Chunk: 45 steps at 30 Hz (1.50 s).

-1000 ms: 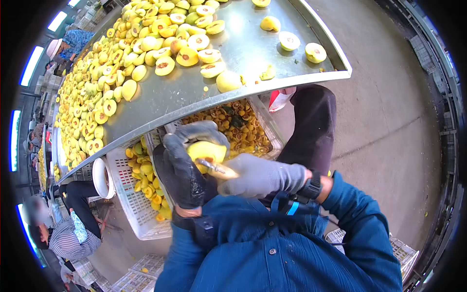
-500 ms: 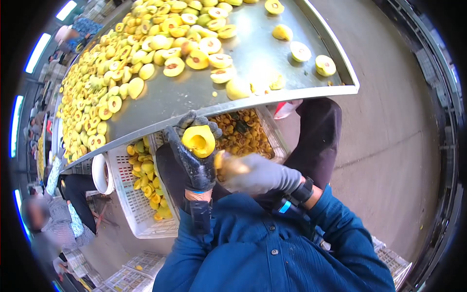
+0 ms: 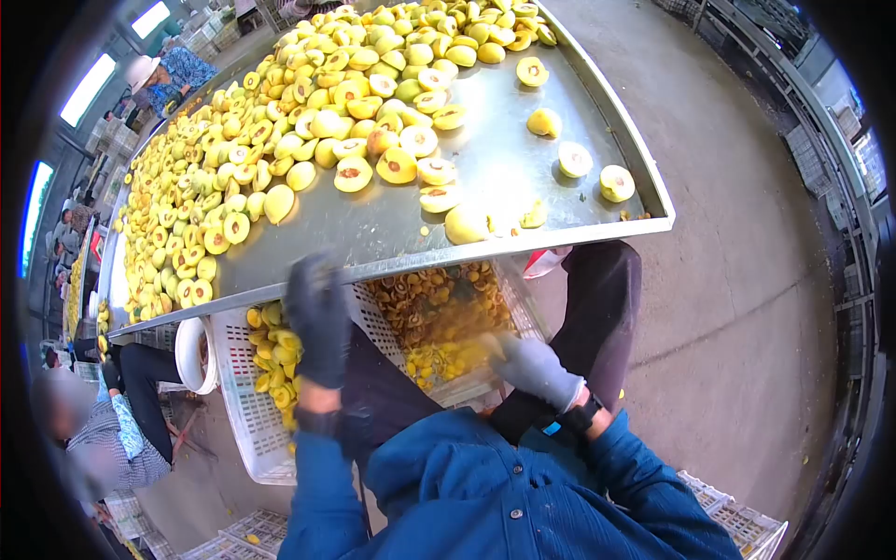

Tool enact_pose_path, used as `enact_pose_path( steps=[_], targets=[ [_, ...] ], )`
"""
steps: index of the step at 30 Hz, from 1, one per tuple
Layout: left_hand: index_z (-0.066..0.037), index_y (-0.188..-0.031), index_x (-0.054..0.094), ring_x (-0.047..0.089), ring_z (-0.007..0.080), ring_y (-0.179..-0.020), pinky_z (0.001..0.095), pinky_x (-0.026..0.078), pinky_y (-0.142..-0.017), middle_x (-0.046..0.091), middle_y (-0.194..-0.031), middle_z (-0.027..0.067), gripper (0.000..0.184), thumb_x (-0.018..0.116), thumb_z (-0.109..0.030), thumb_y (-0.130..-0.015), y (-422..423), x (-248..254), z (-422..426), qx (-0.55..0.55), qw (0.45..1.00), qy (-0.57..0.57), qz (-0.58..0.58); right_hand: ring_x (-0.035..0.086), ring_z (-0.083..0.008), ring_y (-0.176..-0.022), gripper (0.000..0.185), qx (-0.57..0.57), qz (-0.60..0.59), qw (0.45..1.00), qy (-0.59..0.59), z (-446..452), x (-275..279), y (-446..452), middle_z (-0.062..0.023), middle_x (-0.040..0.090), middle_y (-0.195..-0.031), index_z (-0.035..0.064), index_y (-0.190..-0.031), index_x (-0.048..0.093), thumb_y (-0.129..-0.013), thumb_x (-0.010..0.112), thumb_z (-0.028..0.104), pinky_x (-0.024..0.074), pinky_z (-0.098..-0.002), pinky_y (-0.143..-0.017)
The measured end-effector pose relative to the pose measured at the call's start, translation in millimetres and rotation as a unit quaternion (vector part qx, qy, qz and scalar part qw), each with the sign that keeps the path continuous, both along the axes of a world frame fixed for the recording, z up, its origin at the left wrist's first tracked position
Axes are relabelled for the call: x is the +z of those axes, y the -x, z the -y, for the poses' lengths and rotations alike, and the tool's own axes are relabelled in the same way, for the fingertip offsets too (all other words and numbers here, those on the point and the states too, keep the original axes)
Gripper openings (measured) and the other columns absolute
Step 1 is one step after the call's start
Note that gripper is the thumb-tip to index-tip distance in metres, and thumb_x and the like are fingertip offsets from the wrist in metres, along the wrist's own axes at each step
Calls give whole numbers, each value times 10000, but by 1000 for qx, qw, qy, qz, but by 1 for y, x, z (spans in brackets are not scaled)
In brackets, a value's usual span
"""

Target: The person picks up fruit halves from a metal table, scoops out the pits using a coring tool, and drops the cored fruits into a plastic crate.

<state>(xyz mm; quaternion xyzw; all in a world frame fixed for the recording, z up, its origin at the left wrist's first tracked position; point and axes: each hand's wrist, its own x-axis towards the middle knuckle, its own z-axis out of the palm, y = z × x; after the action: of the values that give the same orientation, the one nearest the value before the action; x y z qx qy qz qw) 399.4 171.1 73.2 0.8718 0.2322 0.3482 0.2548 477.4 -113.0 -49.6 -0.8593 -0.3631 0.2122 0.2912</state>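
Note:
My left hand (image 3: 317,317), in a black glove, is smeared by motion at the near edge of the metal table (image 3: 364,210), above the white crate (image 3: 257,434) of pitted yellow peach halves (image 3: 273,359). No fruit shows in it, and its fingers are too blurred to read. My right hand (image 3: 539,371), in a grey glove, is closed around a small tan piece that is blurred; its kind cannot be made out. It is beside a second crate (image 3: 518,303) holding brown pits and yellow scraps (image 3: 439,317). Many cut peach halves (image 3: 397,165), several with pits, lie on the table.
A raised rim (image 3: 611,103) borders the table. A white bucket (image 3: 194,355) stands left of the crate. One person (image 3: 112,429) sits at the left; another in a hat (image 3: 177,75) is at the far left. More crates (image 3: 737,513) are behind me.
The hollowed peach half in my left hand is gone from view, and that hand has moved left and down. My right hand has moved right, away from it. The view has shifted slightly.

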Motion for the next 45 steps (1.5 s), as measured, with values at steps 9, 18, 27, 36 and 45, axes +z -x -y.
enact_pose_path(
  steps=[9, 18, 27, 36, 45],
  targets=[
    [-53, -1154, 554, 639, 332, -965, 449, 511, -786, 629, -1051, 193, 528, 652, -462, -834, -165, -37, 53, -190, 911, -170, -325, 635, -410, -660, 278, -54, -92, 994, -5, 6, 9, 1, -197, 633, -698, 83, -957, 545, -874, 604, 342, 502, -511, -605],
    [8, -1176, 572, 647, 232, -935, 351, 534, -824, 644, -1087, 164, 367, 640, -221, -898, -167, -21, 35, -343, 842, 412, -68, 640, -415, -724, 337, -161, -199, 955, -150, 17, 26, -11, -230, 637, -761, 64, -998, 549, -866, 634, 362, 495, -496, -620],
    [50, -1365, 397, 592, 256, -1098, 338, 479, -964, 581, -1218, 178, 464, 563, -88, -955, -34, 20, 84, -235, 818, 517, 87, 621, -371, -607, 244, -76, 48, 971, -222, -22, 139, -12, -162, 580, -639, 109, -947, 542, -890, 658, 315, 475, -463, -528],
    [43, -1406, 340, 553, 283, -1131, 364, 480, -947, 532, -1264, 178, 522, 572, -73, -953, 23, 21, 94, -101, 981, 168, 6, 623, -229, -600, 324, 32, 211, 966, -148, -39, 155, 20, -27, 544, -793, 270, -1115, 559, -841, 625, 109, 455, -357, -456],
    [16, -1075, 645, 658, 179, -879, 319, 511, -820, 698, -954, 107, 404, 401, -304, -1039, 14, 54, 109, -112, 947, 278, 115, 639, -329, -595, 170, 73, 173, 972, -143, -37, 163, 24, -136, 610, -692, 45, -952, 467, -904, 576, 167, 472, -434, -476]
  ],
)
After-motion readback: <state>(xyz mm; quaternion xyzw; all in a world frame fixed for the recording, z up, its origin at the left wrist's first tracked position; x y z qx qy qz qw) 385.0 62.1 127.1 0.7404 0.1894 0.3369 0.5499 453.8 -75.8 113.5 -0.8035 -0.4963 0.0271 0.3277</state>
